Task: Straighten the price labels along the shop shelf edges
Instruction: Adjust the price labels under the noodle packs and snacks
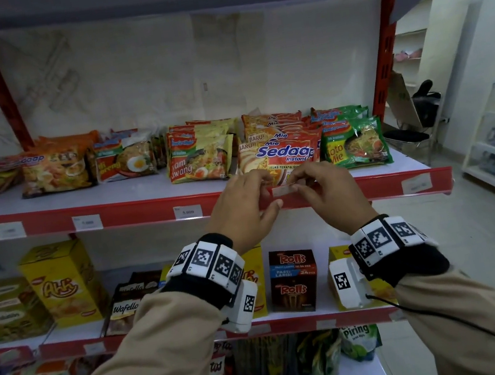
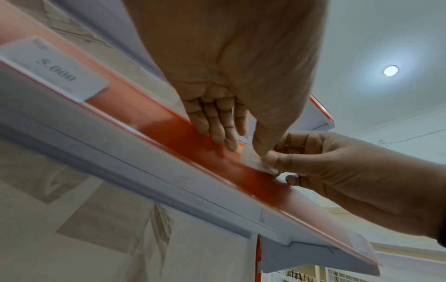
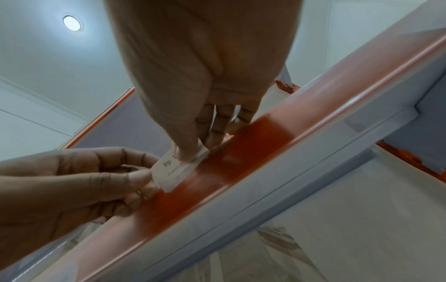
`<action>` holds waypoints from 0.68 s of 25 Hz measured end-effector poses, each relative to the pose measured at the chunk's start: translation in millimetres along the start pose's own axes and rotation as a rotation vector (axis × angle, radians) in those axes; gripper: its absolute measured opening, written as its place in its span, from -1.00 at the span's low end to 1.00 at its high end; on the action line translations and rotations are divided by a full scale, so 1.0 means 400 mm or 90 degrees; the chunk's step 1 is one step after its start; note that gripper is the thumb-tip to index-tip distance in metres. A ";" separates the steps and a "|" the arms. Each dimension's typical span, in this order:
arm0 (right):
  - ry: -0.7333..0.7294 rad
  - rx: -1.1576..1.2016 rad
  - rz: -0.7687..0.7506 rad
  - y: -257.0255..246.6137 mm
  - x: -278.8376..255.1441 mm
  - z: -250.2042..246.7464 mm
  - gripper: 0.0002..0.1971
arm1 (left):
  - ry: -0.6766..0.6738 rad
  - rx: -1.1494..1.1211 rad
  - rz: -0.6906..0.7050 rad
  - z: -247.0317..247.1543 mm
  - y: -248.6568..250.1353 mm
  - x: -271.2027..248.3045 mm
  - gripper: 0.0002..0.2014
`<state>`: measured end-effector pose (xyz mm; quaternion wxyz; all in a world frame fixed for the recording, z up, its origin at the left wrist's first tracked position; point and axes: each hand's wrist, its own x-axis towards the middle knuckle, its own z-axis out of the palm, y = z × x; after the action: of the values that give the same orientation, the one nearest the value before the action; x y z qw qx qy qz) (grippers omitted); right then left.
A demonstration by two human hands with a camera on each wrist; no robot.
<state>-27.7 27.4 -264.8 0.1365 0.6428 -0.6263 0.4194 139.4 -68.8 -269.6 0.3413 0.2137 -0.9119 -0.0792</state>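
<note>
On the upper shelf lie noodle packets: one reads "Mie Sedaap instant" [image 1: 283,152] with "BARU!" on it, the green one to its right "Soto Mie" [image 1: 354,146], and one to its left shows "yam awang" [image 1: 200,162]. On the shelf below stand a yellow "Ahh" box [image 1: 61,286], brown "Rolls" boxes [image 1: 293,280] marked "24 PCS", and "Wafello" packs [image 1: 125,307].

The red shelf edge [image 1: 145,208] carries white price labels; the one left of the hands reads "5.000" [image 1: 188,212], and the others are too blurred to read.

The price label being handled [image 1: 284,190] sits at the top of the red edge strip, below the Sedaap packet. It starts with "Rp" in the right wrist view [image 3: 179,167].

The left hand [image 1: 243,207] pinches the label's left end between thumb and curled fingers. The right hand [image 1: 326,191] pinches its right end, thumb on the printed face [image 3: 187,145], fingers curled behind.
</note>
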 end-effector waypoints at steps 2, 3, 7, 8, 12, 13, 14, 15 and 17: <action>-0.009 -0.015 -0.008 0.000 0.002 0.000 -0.91 | 0.002 0.036 0.020 0.007 -0.002 0.004 -0.66; -0.016 -0.023 -0.015 -0.001 0.003 -0.002 -0.91 | 0.003 0.055 0.029 0.009 -0.001 0.006 -0.70; -0.091 -0.123 -0.015 0.008 0.006 -0.027 -0.83 | 0.005 0.104 0.038 0.016 0.001 0.014 -0.77; -0.114 -0.157 -0.002 0.011 0.007 -0.035 -0.83 | 0.007 0.118 0.042 0.017 0.001 0.015 -0.76; -0.181 -0.233 0.023 0.009 0.012 -0.048 -0.87 | -0.010 0.194 0.059 0.020 0.004 0.019 -0.74; -0.187 -0.246 0.022 0.006 0.014 -0.047 -0.87 | -0.016 0.206 0.060 0.018 0.005 0.021 -0.73; -0.190 -0.253 0.021 0.004 0.015 -0.046 -0.87 | -0.022 0.215 0.061 0.016 0.006 0.022 -0.73; -0.190 -0.253 0.021 0.002 0.016 -0.047 -0.86 | -0.027 0.225 0.063 0.014 0.007 0.023 -0.73; -0.184 -0.231 0.023 0.000 0.012 -0.050 -0.86 | -0.039 0.246 0.070 0.010 0.009 0.025 -0.74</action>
<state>-35.7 38.1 -249.2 0.1513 0.6495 -0.7161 0.2059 128.9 -70.0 -265.6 0.2701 0.2230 -0.9302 0.1099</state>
